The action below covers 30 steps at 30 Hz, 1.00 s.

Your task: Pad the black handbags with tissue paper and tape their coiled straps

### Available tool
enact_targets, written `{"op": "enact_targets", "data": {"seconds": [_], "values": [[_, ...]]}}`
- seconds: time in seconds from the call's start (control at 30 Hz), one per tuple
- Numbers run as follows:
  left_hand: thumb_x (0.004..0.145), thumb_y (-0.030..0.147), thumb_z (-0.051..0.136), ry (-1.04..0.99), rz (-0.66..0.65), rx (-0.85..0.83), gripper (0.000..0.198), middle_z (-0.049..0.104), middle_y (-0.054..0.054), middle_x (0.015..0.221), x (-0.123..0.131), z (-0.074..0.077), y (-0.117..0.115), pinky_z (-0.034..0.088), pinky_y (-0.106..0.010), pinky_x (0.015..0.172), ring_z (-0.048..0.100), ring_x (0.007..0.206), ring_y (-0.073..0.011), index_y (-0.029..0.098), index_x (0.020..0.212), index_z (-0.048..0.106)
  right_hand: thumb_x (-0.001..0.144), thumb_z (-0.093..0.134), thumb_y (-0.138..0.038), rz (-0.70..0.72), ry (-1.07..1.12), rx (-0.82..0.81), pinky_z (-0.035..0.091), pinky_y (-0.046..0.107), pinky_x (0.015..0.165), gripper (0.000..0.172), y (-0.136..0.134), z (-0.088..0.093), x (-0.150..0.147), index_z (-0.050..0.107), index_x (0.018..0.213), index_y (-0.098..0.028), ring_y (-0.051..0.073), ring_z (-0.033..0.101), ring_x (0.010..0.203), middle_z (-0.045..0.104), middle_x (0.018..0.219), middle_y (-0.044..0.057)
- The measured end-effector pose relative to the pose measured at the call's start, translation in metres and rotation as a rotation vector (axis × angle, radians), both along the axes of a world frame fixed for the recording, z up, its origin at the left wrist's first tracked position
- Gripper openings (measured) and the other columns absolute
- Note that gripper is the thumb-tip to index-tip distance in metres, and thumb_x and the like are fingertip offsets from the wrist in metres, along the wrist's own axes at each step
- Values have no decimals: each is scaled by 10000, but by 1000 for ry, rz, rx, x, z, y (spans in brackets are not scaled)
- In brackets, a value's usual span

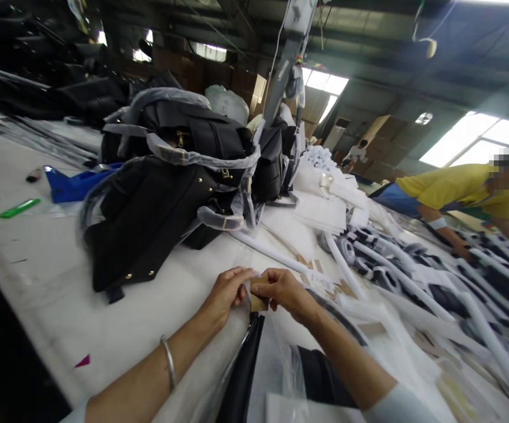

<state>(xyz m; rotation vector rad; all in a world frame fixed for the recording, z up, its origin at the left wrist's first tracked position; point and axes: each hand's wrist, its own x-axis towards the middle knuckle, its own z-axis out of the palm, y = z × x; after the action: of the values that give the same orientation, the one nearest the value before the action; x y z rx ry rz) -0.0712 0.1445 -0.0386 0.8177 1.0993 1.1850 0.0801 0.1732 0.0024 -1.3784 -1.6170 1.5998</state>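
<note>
My left hand (pixel 228 289) has its fingers pinched at the edge of a small brown card (pixel 259 301), near some thin clear plastic. My right hand (pixel 286 292) grips the same card between thumb and fingers, close against the left fingertips. Just below both hands, a black bag (pixel 242 376) with white sheet and clear plastic over it lies at the table's near side. A silver bangle (pixel 168 363) circles my left wrist. What exactly the left fingertips pinch is too small to make out.
Black bags (pixel 148 205) with plastic-wrapped straps are piled ahead on the white table (pixel 148 323). A blue tool (pixel 72 185) and green cutter (pixel 19 208) lie left. Wrapped straps (pixel 395 264) cover the right, where a person in yellow (pixel 452 185) leans over.
</note>
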Motion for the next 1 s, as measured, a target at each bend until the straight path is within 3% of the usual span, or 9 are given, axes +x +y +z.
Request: {"op": "enact_targets", "data": {"seconds": [0.13,0.27,0.43,0.5,0.57,0.73,0.83,0.93,1.0], "values": [[710,432,677,123,7,58,284,472,54,563,-1,3,-2,270,-203,455,381,475,-74,159,790,670,650,748,-303,47,-276,71,313,204,415,256,7,-6,-2,516,646,-195,85,469,430,548,501,-61],[692,229,687,336,24,238,62,626,-11,931,3,9,-7,438,-224,631,570,703,-112,190,734,708,579,741,-155,-26,-341,190,280,195,467,238,8,-11,-3,525,671,-193,74,456,506,527,534,-82],[872,124,475,818,-91,660,289,575,-24,1312,2,8,-19,509,-282,917,646,1019,-167,246,972,717,637,638,-139,-68,-314,204,290,198,450,142,3,-22,-1,587,760,-187,71,436,454,536,529,-77],[873,79,434,909,-138,744,361,528,-40,1401,-1,5,-21,511,-290,957,635,1099,-180,241,1075,685,692,613,-217,-73,-280,171,296,203,407,68,-1,-26,0,560,727,-193,71,404,394,508,493,-78],[874,62,412,959,-144,749,362,500,-54,1437,-3,4,-21,526,-290,937,646,1081,-177,226,1068,670,722,620,-331,-84,-213,135,337,209,377,161,-5,-26,1,513,720,-210,83,407,367,480,464,-88],[860,162,549,861,20,536,202,622,-54,1198,-4,10,-13,523,-288,867,645,990,-177,210,1047,608,668,691,-493,-111,-17,55,455,234,378,341,-8,-19,2,502,725,-215,102,485,382,533,478,-77],[781,202,644,809,-40,390,258,648,-34,1083,-6,12,-7,487,-278,814,626,950,-184,211,1037,621,723,661,-545,-103,-52,101,466,237,404,364,-10,-20,3,552,731,-198,111,515,389,550,475,-61],[761,254,645,807,-116,305,80,655,0,866,-7,10,-2,435,-271,714,606,808,-175,208,825,629,809,601,-555,-84,-98,208,447,231,424,375,-14,-23,6,594,732,-188,115,527,416,544,489,-48],[774,320,629,790,-126,265,142,606,25,709,-7,8,0,394,-262,640,570,698,-159,201,717,577,880,528,-535,-60,-135,297,438,227,437,386,-18,-24,8,606,725,-190,115,525,445,537,511,-38]]}}
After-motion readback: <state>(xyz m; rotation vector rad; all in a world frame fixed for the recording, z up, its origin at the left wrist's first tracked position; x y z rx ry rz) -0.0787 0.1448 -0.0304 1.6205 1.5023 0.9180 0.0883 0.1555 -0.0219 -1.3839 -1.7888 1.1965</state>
